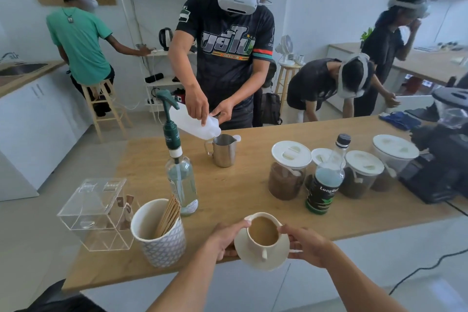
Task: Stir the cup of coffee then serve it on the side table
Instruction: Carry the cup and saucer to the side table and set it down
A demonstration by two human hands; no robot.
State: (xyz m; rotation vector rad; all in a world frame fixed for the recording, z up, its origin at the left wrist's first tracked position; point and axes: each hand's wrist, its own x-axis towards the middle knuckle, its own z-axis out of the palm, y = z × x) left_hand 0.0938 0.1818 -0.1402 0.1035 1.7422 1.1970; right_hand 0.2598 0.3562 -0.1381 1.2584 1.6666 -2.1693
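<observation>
A cream cup of milky coffee (263,232) stands on a matching saucer (276,259), its handle pointing towards me. Cup and saucer are at the near edge of the wooden counter (240,190), partly past it. My left hand (228,238) grips the saucer's left rim, thumb touching the cup's lip. My right hand (305,246) holds the saucer's right rim. No stirrer is in the cup. Wooden stir sticks (168,216) stand in a patterned white holder (162,243) to the left.
On the counter: a clear acrylic box (98,213), a pump bottle (181,175), a steel pitcher (224,151), lidded jars (288,172), a dark syrup bottle (325,180), a black machine (440,159). A person (225,58) opposite pours from a white jug. Others stand behind.
</observation>
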